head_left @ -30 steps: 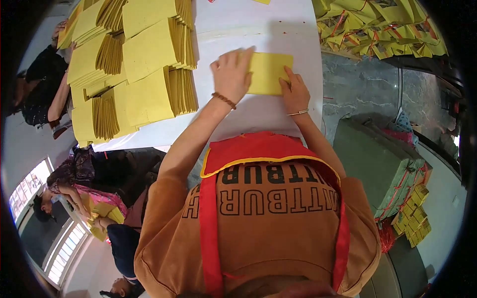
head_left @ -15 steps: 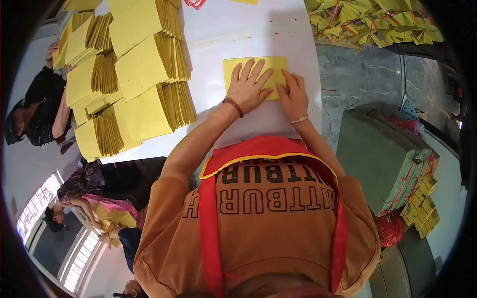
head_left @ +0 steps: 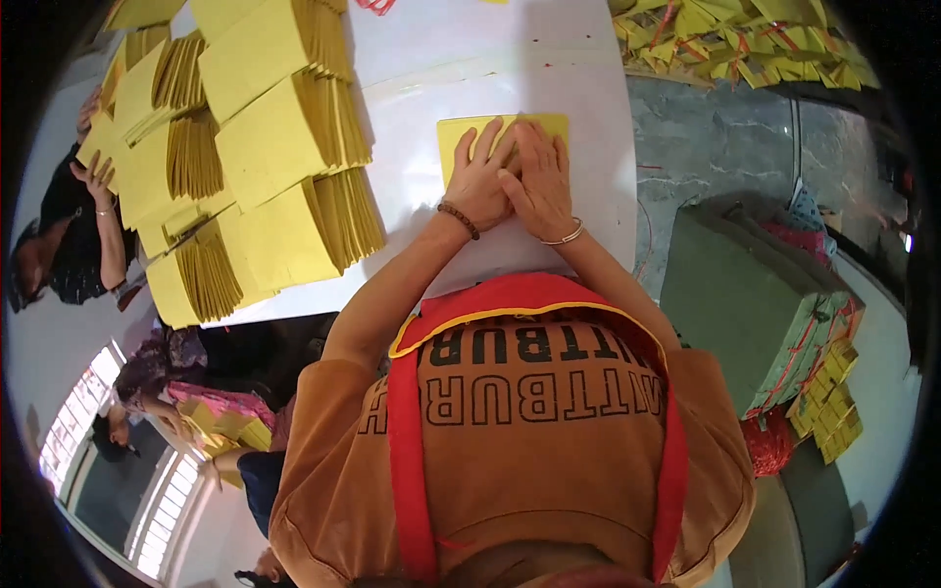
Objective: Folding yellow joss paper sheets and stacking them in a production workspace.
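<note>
A flat yellow folded paper sheet or thin stack [head_left: 449, 134] lies on the white table [head_left: 431, 93] in front of me; its thickness is hard to judge. My left hand [head_left: 480, 186] presses on it, palm down with the fingers spread. My right hand [head_left: 542, 186] rests flat beside and partly over the left, its fingertips overlapping the left fingers. Neither hand grips anything. Both hands cover most of the paper, leaving mainly its top edge and left side in sight.
Tall rows of yellow folded paper bundles [head_left: 265, 132] fill the table's left side. More yellow bundles with red ties [head_left: 735, 44] lie at the far right. A large green-grey block-shaped bundle [head_left: 740, 304] stands right of me. Other people work at the left, one touching the bundles.
My right hand has slid left from the paper's right edge onto the left hand. A person at the far left has reached a hand to the bundles.
</note>
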The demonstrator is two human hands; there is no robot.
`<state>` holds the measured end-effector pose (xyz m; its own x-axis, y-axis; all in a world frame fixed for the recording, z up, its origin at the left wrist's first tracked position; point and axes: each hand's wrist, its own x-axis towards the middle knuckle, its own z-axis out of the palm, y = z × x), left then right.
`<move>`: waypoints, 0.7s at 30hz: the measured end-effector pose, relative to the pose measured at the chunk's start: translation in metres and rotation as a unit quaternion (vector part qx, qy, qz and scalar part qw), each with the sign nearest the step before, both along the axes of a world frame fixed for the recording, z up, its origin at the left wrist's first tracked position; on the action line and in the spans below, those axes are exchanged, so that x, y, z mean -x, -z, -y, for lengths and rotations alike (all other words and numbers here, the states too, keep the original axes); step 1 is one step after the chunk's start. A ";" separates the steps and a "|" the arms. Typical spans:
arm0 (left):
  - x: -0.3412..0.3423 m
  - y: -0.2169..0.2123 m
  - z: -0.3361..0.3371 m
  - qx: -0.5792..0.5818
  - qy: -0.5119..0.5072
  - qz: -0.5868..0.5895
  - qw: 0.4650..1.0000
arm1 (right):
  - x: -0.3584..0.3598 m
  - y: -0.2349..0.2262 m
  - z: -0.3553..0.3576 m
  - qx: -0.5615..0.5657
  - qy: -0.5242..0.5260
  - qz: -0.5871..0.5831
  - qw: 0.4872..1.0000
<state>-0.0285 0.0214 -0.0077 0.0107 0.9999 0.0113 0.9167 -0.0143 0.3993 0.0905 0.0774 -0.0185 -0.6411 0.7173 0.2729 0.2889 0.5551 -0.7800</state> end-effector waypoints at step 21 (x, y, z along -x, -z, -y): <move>0.036 0.003 0.021 -0.011 -0.056 -0.051 0.997 | -0.009 -0.008 -0.016 -0.173 -0.042 0.266 0.947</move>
